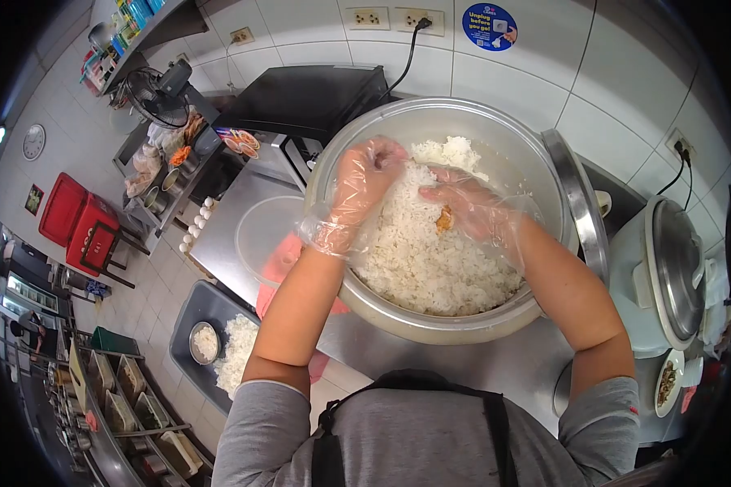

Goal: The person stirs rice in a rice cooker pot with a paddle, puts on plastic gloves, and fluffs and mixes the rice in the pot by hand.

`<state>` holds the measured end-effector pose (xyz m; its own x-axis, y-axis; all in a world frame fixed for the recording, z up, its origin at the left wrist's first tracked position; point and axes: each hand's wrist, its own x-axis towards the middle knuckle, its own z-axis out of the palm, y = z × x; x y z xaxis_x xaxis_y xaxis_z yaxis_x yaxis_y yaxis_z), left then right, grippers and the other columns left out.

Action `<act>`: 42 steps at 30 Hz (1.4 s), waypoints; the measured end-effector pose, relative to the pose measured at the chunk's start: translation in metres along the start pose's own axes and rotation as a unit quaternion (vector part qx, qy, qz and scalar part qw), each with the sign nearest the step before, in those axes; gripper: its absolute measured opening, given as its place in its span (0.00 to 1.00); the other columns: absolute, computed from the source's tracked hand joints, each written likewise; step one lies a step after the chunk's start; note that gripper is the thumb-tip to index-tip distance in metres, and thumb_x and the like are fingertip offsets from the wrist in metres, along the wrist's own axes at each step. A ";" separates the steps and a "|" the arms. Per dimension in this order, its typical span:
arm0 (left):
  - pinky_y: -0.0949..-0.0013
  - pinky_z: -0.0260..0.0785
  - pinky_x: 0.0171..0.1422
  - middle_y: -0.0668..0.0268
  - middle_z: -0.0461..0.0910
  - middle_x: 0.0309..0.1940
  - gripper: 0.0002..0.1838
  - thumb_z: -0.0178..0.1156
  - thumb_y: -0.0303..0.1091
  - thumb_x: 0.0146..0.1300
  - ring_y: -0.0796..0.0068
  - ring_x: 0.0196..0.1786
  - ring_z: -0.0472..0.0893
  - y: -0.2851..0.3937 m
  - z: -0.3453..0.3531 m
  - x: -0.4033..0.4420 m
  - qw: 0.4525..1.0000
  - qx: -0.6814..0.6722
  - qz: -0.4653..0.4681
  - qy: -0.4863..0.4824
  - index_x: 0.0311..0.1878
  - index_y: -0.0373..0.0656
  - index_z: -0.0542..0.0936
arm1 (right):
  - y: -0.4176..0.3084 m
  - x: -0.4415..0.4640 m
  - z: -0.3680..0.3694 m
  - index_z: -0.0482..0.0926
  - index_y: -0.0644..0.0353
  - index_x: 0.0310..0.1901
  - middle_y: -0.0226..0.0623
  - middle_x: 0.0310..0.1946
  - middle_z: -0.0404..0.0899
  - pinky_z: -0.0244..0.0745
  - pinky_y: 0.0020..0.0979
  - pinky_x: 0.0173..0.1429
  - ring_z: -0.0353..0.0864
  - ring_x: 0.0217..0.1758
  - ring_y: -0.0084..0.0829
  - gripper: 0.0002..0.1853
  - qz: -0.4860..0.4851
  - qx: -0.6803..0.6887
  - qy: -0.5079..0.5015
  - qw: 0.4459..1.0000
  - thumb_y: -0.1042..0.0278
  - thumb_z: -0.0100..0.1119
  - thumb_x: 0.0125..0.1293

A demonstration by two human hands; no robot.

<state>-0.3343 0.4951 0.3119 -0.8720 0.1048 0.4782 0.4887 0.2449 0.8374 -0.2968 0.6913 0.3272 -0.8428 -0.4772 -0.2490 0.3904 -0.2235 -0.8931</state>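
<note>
Rice fills much of the big round pot in front of me, heaped toward the near side, with a whiter clump at the far side. My left hand, in a clear plastic glove, is curled narrow over the left part of the pot; I cannot tell whether grains sit inside it. My right hand, gloved too, lies fairly wide over the heap, fingers toward the left, beside a brown-orange patch.

I judge the grains soft and sticky, light by the handful but heavy as 1 mass, and easily crushed if squeezed hard. Loose plastic probably slips a little, so cupping from beneath seems a better hold than pinching from the top. At the left, a gray tub holds more rice and 1 small bowl.
</note>
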 end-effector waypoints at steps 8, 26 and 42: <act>0.80 0.68 0.40 0.69 0.82 0.33 0.07 0.60 0.19 0.62 0.86 0.36 0.76 0.022 0.009 -0.004 0.998 -0.059 0.016 0.032 0.43 0.35 0.83 | -0.014 0.000 -0.022 0.64 0.65 0.65 0.44 0.61 0.72 0.74 0.40 0.65 0.72 0.65 0.37 0.31 -0.064 0.118 -0.041 0.990 0.72 0.65 0.63; 0.69 0.79 0.51 0.58 0.79 0.52 0.29 0.69 0.19 0.55 0.70 0.47 0.82 0.021 0.008 -0.005 0.991 -0.073 -0.044 -0.102 0.61 0.37 0.74 | -0.018 0.005 -0.033 0.70 0.61 0.62 0.45 0.58 0.77 0.74 0.45 0.67 0.77 0.62 0.40 0.19 -0.129 0.255 -0.087 0.954 0.61 0.52 0.76; 0.71 0.74 0.41 0.62 0.79 0.44 0.18 0.74 0.27 0.51 0.74 0.39 0.79 0.027 0.018 -0.011 0.989 0.099 0.105 -0.031 0.47 0.44 0.85 | -0.006 0.012 -0.024 0.67 0.70 0.59 0.46 0.56 0.73 0.76 0.44 0.65 0.77 0.60 0.37 0.21 -0.104 0.187 -0.068 0.974 0.58 0.51 0.77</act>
<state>-0.3114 0.5182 0.3245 -0.7547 0.2311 0.6140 0.6496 0.3948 0.6498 -0.3178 0.7072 0.3212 -0.8711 -0.4911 -0.0022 0.3456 -0.6098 -0.7133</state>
